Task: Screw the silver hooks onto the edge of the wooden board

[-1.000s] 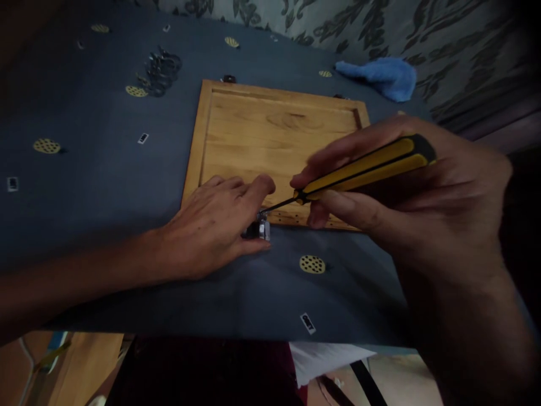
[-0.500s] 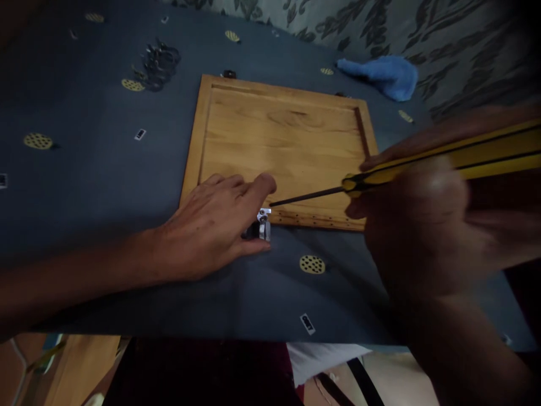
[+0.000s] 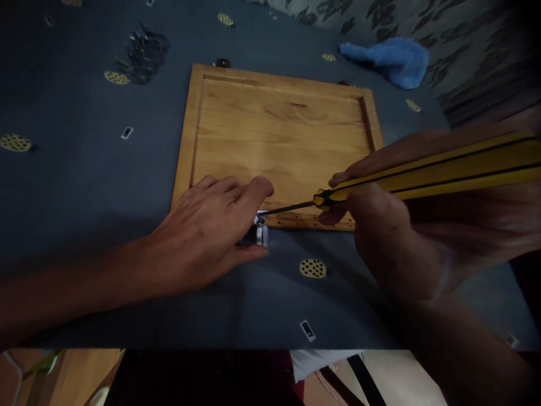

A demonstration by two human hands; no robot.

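**Screwdriver (image 3: 448, 169) angled onto a small metal fitting (image 3: 262, 235)**

We have the fitting between the fingers of our left hand (image 3: 198, 237), the thumb on its near side and the index finger over its far side, at the near edge of the wooden panel (image 3: 279, 135). Our right hand (image 3: 393, 237) has its fingers wrapped round the yellow-and-black handle. The dark shaft (image 3: 291, 208) slants down leftward from those fingers, its tip at the fitting; whether it sits in a screw head, we can't tell.

The panel lies on the surface (image 3: 105, 186) beyond our left fingers, its raised frame upward; a row of small holes (image 3: 296, 217) runs rightward from them, toward the right fingers. It looks stiff and moderately heavy, and is best taken by opposite frame edges. The fitting seems hard, rigid and light, its smooth metal likely slippery, so we'd pinch its sides, clear of the tip. The thick handle should give a secure grip.

Far beyond and left of our left fingers lies a pile of metal parts (image 3: 146, 53); a soft blue cloth (image 3: 401, 62) rests beyond our right fingers.
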